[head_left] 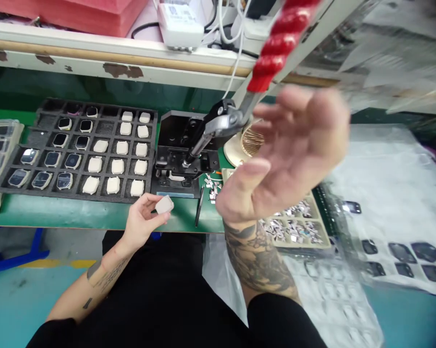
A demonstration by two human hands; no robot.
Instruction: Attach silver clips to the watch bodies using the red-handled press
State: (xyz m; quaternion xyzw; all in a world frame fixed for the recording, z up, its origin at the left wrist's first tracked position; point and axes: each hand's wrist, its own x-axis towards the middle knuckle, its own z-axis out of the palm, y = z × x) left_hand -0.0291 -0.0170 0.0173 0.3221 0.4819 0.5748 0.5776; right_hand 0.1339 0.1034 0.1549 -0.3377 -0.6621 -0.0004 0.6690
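Observation:
A pale, rounded-square watch case [164, 205] is pinched between the thumb and fingers of my left hand [141, 217], in front of the black press [187, 157]. My right hand [290, 150] is raised, blurred, palm up with fingers spread and nothing in it, just right of the press's red spiral-grip lever [277, 46]. To the left lies a dark foam tray [105, 126] with watch cases in its compartments, some pale and some with dark screens.
Black tweezers [199, 207] and small loose parts [213, 188] lie on the green bench. A beige sorting box [324, 232] stands behind my right wrist. Farther right, clear plastic trays [384, 159] hold dark pieces. A shelf edge [112, 58] runs above.

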